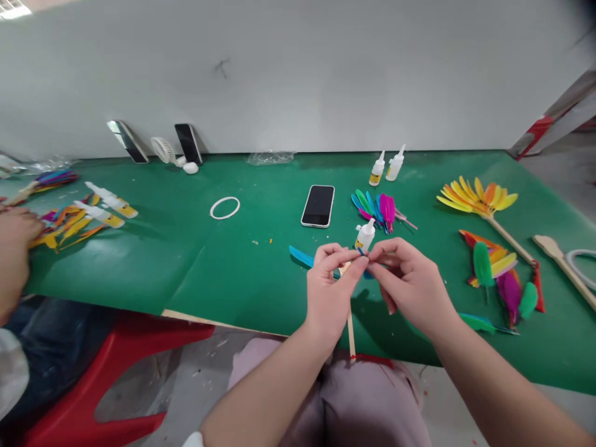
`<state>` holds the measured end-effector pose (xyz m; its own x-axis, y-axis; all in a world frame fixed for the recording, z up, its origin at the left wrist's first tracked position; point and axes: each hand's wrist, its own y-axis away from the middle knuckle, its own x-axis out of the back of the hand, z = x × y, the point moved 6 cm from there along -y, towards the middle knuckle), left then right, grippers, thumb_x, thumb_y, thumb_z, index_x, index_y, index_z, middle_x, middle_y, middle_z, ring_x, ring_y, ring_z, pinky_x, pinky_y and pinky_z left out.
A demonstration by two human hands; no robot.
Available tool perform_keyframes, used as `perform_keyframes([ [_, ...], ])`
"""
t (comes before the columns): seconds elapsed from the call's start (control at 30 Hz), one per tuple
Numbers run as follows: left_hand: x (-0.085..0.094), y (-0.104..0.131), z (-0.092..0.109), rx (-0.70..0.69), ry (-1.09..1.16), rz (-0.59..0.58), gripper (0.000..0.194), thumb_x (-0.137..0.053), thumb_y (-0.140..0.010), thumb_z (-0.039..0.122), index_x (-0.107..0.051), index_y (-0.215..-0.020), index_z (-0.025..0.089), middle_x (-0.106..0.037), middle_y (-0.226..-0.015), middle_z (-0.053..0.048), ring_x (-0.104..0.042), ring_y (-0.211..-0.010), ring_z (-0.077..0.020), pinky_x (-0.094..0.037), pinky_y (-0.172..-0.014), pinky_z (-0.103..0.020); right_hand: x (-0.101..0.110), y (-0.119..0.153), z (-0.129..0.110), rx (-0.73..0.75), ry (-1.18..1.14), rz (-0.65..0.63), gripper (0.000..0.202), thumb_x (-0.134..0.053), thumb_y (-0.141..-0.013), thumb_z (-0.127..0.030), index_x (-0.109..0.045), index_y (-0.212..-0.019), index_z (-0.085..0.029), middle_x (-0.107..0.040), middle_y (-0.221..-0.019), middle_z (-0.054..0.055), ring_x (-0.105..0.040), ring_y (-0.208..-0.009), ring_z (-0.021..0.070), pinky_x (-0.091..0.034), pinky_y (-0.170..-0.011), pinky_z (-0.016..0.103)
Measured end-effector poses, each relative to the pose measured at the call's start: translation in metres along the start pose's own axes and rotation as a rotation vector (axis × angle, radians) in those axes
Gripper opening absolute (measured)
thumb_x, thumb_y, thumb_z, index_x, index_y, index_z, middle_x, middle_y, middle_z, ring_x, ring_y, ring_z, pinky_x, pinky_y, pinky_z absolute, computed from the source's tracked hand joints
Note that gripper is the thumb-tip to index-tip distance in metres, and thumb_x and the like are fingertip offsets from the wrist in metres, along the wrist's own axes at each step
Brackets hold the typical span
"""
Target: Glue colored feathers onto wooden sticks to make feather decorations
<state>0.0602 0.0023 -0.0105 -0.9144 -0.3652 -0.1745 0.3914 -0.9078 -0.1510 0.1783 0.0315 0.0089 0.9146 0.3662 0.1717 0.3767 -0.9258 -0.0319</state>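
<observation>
Over green tabletop (251, 261), pinching small blue piece (361, 252) between left hand (327, 295) and right hand (416, 285), with wooden stick (351, 335) lengthwise toward lap (372, 397), nearer left hand.

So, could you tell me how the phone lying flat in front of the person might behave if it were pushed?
The phone would probably slide as one stiff piece, since it is a rigid slab. It seems unlikely to tip or roll, lying flat and thin on the green table. Its glossy screen might feel slippery under a fingertip.
</observation>
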Motion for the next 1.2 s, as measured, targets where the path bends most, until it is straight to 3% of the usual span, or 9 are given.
perform_keyframes([
  [0.13, -0.008, -0.018, 0.03, -0.11, 0.043, 0.075, 0.01, -0.067, -0.073, 0.027, -0.066, -0.078, 0.019, -0.057, -0.096, -0.003, -0.056, -0.096, -0.014, -0.047, -0.083, -0.027, 0.021, -0.016, -0.018, 0.104, -0.018, 0.033, 0.02, -0.058, -0.078, -0.034, -0.041, -0.085, -0.024, -0.063, -0.074, -0.003, -0.038, -0.027, 0.0023, -0.031, -0.026, 0.018],
  [0.23, -0.012, -0.024, 0.042, -0.018, 0.231, 0.096, 0.012, -0.063, -0.078, 0.029, -0.061, -0.08, 0.017, -0.063, -0.073, 0.0, -0.062, -0.073, -0.0099, -0.051, -0.07, -0.023, 0.048, -0.047, -0.007, 0.192, -0.025, 0.106, 0.029, -0.06, -0.076, -0.036, -0.041, -0.095, -0.024, -0.065, -0.095, 0.005, -0.051, -0.043, 0.0065, -0.043, -0.037, 0.022],
  [0.33, -0.014, -0.018, 0.037, 0.134, 0.334, 0.052, 0.014, -0.063, -0.078, 0.03, -0.059, -0.078, 0.016, -0.061, -0.061, 0.003, -0.059, -0.051, -0.0061, -0.049, -0.053, -0.017, 0.054, -0.077, 0.022, 0.206, 0.164, -0.069, 0.058, -0.065, -0.071, -0.039, -0.039, -0.12, -0.023, -0.056, -0.12, 0.013, -0.061, -0.095, 0.0208, -0.054, -0.072, 0.036],
  [0.4, -0.01, -0.011, 0.029, 0.213, 0.355, 0.057, 0.016, -0.064, -0.077, 0.03, -0.059, -0.078, 0.016, -0.06, -0.06, 0.004, -0.056, -0.044, -0.0049, -0.046, -0.046, -0.015, 0.049, -0.083, 0.041, 0.208, 0.259, -0.193, 0.074, -0.068, -0.069, -0.039, -0.031, -0.131, -0.025, -0.053, -0.126, 0.012, -0.05, -0.116, 0.0239, -0.042, -0.095, 0.046],
  [0.47, -0.005, -0.007, 0.021, 0.258, 0.362, 0.069, 0.017, -0.064, -0.076, 0.032, -0.059, -0.078, 0.015, -0.059, -0.059, 0.004, -0.054, -0.042, -0.0043, -0.044, -0.042, -0.014, 0.043, -0.081, 0.055, 0.185, 0.331, -0.234, 0.075, -0.069, -0.068, -0.04, -0.031, -0.132, -0.026, -0.049, -0.13, 0.011, -0.043, -0.123, 0.0243, -0.033, -0.103, 0.048],
  [0.63, 0.002, -0.003, 0.012, 0.325, 0.342, 0.054, 0.018, -0.064, -0.076, 0.033, -0.06, -0.077, 0.016, -0.058, -0.057, 0.004, -0.05, -0.037, -0.003, -0.038, -0.035, -0.012, 0.024, -0.078, 0.073, 0.087, 0.489, -0.243, 0.049, -0.064, -0.071, -0.043, -0.05, -0.113, -0.022, -0.059, -0.116, 0.008, -0.056, -0.106, 0.0248, -0.045, -0.091, 0.043],
  [0.8, 0.004, -0.002, 0.005, 0.344, 0.313, 0.044, 0.02, -0.063, -0.076, 0.035, -0.06, -0.074, 0.015, -0.057, -0.055, 0.003, -0.041, -0.033, -0.0003, -0.03, -0.031, -0.011, 0.021, -0.085, 0.074, 0.133, 0.6, -0.095, 0.026, -0.058, -0.076, -0.039, -0.059, -0.094, -0.02, -0.067, -0.09, 0.006, -0.062, -0.084, 0.0243, -0.048, -0.076, 0.041],
  [1.03, 0.007, -0.005, 0.002, 0.237, 0.14, 0.117, 0.015, -0.064, -0.075, 0.032, -0.063, -0.072, 0.018, -0.05, -0.05, 0.006, -0.038, -0.039, -0.0015, -0.031, -0.036, -0.012, 0.056, -0.069, 0.047, 0.1, 0.264, 0.25, 0.024, -0.06, -0.075, -0.042, -0.061, -0.087, -0.022, -0.055, -0.059, -0.003, -0.052, -0.052, 0.0125, -0.042, -0.051, 0.028],
  [1.2, 0.01, -0.003, 0.013, -0.004, -0.227, 0.15, 0.017, -0.058, -0.081, 0.032, -0.068, -0.073, 0.02, -0.065, -0.066, 0.001, -0.056, -0.061, -0.0083, -0.044, -0.055, -0.018, 0.068, -0.063, 0.034, 0.122, -0.193, 0.365, 0.019, -0.067, -0.07, -0.036, -0.064, -0.08, -0.021, -0.043, -0.05, -0.004, -0.038, -0.043, 0.0086, -0.033, -0.04, 0.025],
])
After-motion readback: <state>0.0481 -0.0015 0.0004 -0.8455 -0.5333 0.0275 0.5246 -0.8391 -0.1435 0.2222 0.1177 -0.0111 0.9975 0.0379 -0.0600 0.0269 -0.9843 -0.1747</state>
